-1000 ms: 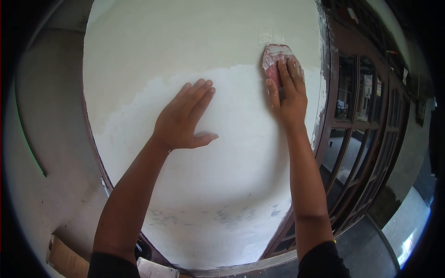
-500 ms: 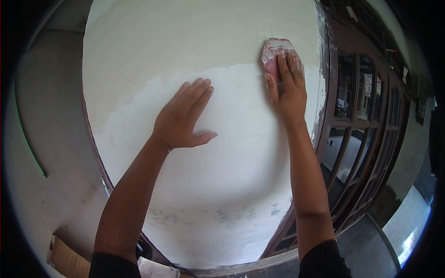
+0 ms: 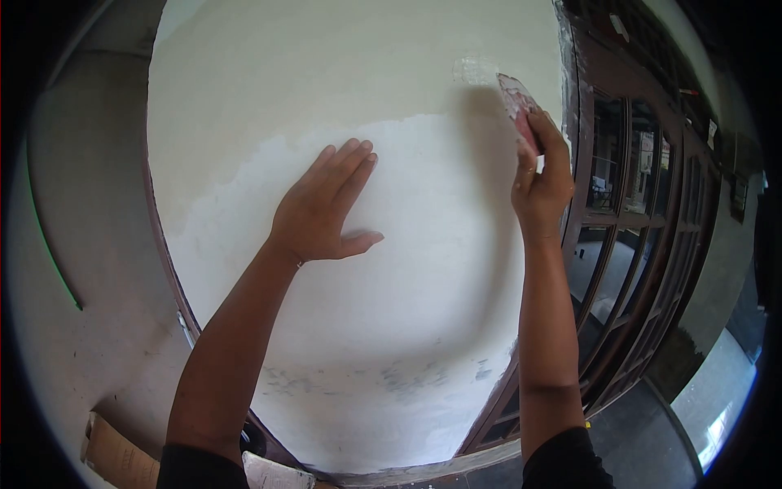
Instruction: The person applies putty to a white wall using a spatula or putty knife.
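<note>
Right hand [image 3: 544,183] pinches scraper [image 3: 519,103], long axis slanting up-left near patch [image 3: 475,70], seemingly off wall [image 3: 391,301]; left hand [image 3: 319,213], flat, thumb spread, nothing visible held, lies farther, down-left of scraper.

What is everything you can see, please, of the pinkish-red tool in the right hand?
The pinkish-red tool is thin and flat, perhaps plastic, with whitish smears; no separate handle shows. The right hand grips its lower part between thumb and fingers. Turned partly edge-on, it slants with its upper end leftward, near the right edge of the two-toned wall; whether they touch is unclear.
</note>
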Tool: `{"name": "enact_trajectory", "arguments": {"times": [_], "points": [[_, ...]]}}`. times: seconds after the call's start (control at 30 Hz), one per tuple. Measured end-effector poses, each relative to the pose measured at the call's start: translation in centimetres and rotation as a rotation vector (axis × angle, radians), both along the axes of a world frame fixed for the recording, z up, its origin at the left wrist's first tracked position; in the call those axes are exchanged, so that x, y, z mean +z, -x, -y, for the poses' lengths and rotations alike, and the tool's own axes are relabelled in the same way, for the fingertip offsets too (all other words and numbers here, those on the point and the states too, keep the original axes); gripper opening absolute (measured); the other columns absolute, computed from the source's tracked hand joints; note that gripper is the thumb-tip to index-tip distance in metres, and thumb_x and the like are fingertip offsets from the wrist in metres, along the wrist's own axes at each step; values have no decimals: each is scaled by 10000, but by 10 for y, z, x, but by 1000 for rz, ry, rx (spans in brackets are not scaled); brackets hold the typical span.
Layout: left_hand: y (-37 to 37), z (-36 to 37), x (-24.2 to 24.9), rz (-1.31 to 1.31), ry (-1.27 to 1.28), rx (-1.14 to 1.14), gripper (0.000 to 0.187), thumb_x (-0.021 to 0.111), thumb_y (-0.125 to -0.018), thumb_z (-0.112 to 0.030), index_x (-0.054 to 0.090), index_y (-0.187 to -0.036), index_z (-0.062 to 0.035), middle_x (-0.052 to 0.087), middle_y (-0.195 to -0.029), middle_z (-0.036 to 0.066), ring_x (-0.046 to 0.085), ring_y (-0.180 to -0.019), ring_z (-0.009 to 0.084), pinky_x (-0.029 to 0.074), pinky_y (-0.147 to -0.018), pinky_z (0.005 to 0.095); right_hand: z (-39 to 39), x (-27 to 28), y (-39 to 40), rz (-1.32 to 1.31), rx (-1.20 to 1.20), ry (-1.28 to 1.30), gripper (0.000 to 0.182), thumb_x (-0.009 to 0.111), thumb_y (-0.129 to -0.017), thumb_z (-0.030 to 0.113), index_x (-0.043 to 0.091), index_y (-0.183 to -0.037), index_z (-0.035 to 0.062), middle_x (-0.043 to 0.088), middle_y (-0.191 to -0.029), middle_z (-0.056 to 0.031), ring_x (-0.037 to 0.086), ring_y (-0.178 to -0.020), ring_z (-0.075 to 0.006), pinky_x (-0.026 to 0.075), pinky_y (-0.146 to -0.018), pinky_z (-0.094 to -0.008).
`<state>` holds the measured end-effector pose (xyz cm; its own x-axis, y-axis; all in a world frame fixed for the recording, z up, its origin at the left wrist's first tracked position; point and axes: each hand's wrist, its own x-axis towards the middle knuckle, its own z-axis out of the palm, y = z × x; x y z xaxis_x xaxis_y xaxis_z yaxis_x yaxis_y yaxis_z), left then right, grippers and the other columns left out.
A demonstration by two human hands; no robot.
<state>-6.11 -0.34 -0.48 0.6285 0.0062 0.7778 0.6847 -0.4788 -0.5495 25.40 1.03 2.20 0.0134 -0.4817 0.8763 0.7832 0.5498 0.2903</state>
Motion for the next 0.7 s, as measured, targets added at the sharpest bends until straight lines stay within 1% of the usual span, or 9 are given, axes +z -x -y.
{"name": "enact_trajectory", "arguments": {"times": [0.07, 0.1, 0.17, 0.27, 0.33, 0.43, 0.57, 0.67, 0.7], "points": [[0, -1, 0, 0, 0, 4, 898, 769, -725, -413, 444, -1441, 23, 449, -1510, 152, 412, -1420, 307, 331, -1184, 467, 18, 16, 6, -286, 248, 165, 222, 673, -964, 159, 623, -1120, 10, 710, -994, -129, 693, -910, -208, 522, -806, -289], [0, 0, -1, 1, 4, 4, 898, 769, -725, -413, 444, -1441, 23, 449, -1510, 152, 412, -1420, 307, 331, -1184, 467, 21, 26, 4, -286, 247, 169, 222, 673, -964, 159, 623, -1120, 10, 710, -994, -129, 693, -910, -208, 522, -806, -289], [-1, 1, 0, 3, -5, 10, 897, 768, -725, -411, 444, -1440, 24, 456, -1504, 154, 416, -1418, 308, 331, -1185, 468, 20, 50, 0, -238, 758, 247, 218, 694, -955, 166, 615, -1056, -10, 699, -876, -63, 628, -759, -99, 478, -705, -236], [-1, 0, 0, 4, -8, 6, 894, 767, -724, -406, 445, -1439, 23, 452, -1508, 151, 415, -1418, 308, 332, -1184, 469, 8, 68, 5, -208, 993, 437, 260, 733, -928, 179, 619, -1034, -30, 679, -868, -45, 587, -734, -70, 470, -674, -231], [0, -1, 0, 2, -5, 10, 896, 768, -723, -409, 445, -1439, 22, 450, -1509, 151, 415, -1418, 307, 333, -1184, 468, 3, 75, 12, -236, 952, 466, 289, 757, -901, 174, 623, -1035, -45, 677, -843, -68, 598, -731, -89, 478, -669, -243], [0, -1, 0, 1, -12, 6, 900, 770, -720, -410, 445, -1441, 20, 446, -1511, 151, 416, -1417, 306, 333, -1184, 466, 1, 77, 11, -347, 531, 613, 319, 775, -884, 167, 637, -1081, -43, 686, -922, -86, 623, -770, -119, 503, -679, -274], [-1, 0, 1, 6, -6, -2, 902, 776, -712, -399, 446, -1440, 21, 449, -1508, 155, 416, -1417, 307, 339, -1179, 472, -10, 68, -24, -408, 896, 506, 311, 770, -879, 153, 637, -1093, -28, 688, -941, -79, 630, -767, -116, 490, -640, -272], [0, 0, 0, 2, -15, -11, 900, 780, -709, -390, 449, -1438, 21, 450, -1508, 153, 415, -1418, 306, 341, -1178, 470, -8, 75, -19, -323, 1050, 450, 320, 765, -879, 144, 624, -1079, -62, 708, -894, -107, 629, -702, -118, 511, -668, -267], [0, 0, 0, 1, -15, -12, 900, 780, -709, -390, 449, -1438, 21, 450, -1508, 153, 415, -1418, 306, 341, -1178, 470, -6, 79, -10, -322, 977, 489, 327, 771, -875, 162, 630, -1070, -60, 704, -858, -101, 615, -669, -117, 502, -642, -264]]}}
